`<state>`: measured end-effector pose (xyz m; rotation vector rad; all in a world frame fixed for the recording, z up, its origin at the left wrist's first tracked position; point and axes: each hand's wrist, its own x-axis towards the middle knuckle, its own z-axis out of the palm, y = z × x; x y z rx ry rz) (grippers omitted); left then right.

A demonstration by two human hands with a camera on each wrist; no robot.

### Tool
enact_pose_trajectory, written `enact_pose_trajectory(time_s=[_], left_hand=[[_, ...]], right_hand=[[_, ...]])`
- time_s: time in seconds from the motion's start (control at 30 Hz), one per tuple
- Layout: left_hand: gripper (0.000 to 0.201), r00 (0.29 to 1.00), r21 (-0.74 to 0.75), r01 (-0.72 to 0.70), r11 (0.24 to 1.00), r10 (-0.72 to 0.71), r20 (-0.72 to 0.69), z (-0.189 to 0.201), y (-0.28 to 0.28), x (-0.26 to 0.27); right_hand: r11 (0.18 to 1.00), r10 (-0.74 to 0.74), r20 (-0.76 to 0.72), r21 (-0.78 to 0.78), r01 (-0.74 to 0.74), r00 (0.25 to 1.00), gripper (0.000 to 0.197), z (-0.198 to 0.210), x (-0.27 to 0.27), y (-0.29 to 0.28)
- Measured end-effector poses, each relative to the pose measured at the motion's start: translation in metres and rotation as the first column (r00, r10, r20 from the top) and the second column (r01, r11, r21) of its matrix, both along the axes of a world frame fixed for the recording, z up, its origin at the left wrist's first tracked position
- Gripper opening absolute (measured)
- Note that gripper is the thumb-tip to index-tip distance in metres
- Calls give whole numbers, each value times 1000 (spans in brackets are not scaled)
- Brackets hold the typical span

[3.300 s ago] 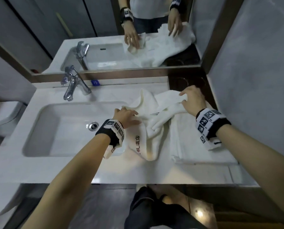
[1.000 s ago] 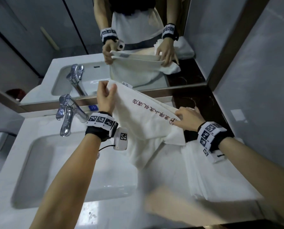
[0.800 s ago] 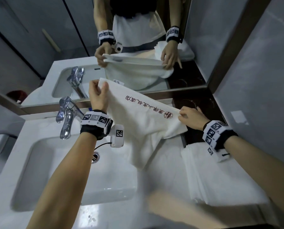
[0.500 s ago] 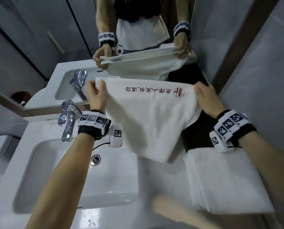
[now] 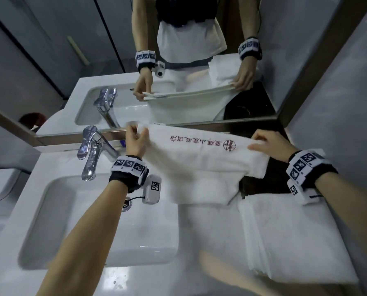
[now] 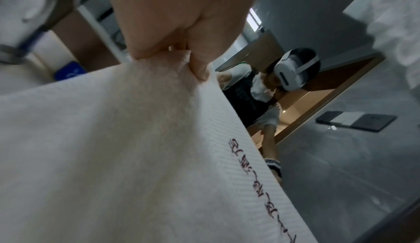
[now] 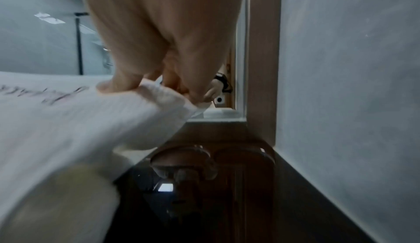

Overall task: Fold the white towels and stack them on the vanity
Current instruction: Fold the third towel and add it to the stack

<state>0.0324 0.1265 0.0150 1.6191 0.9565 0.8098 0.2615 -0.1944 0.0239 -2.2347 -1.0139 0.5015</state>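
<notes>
A white towel [image 5: 199,165] with red embroidered lettering hangs stretched between my two hands above the vanity top [image 5: 210,227], doubled over and drooping toward the counter. My left hand [image 5: 135,138] pinches its upper left corner near the tap; the left wrist view shows thumb and finger squeezing the towel [image 6: 113,148] cloth. My right hand [image 5: 268,144] pinches the upper right corner, seen close against the towel [image 7: 68,139] in the right wrist view. A stack of folded white towels [image 5: 293,238] lies on the counter at the right.
The white basin [image 5: 92,227] with a chrome tap [image 5: 92,150] lies left of the towel. A mirror [image 5: 178,71] runs along the back. A dark tray [image 5: 261,184] sits in the right rear corner against the grey wall [image 5: 338,103].
Both hands lifted the towel off the counter and spread apart, pulling its top edge straight. In the last half second the towel and both hands came lower toward the counter.
</notes>
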Motion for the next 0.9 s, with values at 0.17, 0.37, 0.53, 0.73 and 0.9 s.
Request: enact_pose_trajectory(time_s=[0.17,0.37,0.53,0.73,0.9], left_hand=[[29,988,-118,-11,993,-7,-151,-36,-3,-17],[38,927,-71,33,997,-57,-371,-59,-5,-26],[52,567,105,291,951,-83,-819,-53,-22,-20],[45,541,237,774,588,-417,-730,-44,-84,30],[39,357,123,893,434,-512,-781,-48,-121,65]], right_hand=[[999,-38,-188,-44,30,981,6,-35,2,-17],[991,-132,-132,-37,128,983,6,-35,-4,-13],[985,-171,-87,21,174,981,14,-27,-12,-6],[980,-196,-211,-6,200,958,54,-29,-16,-10],[966,-233,-289,41,256,928,56,-26,-18,-20]])
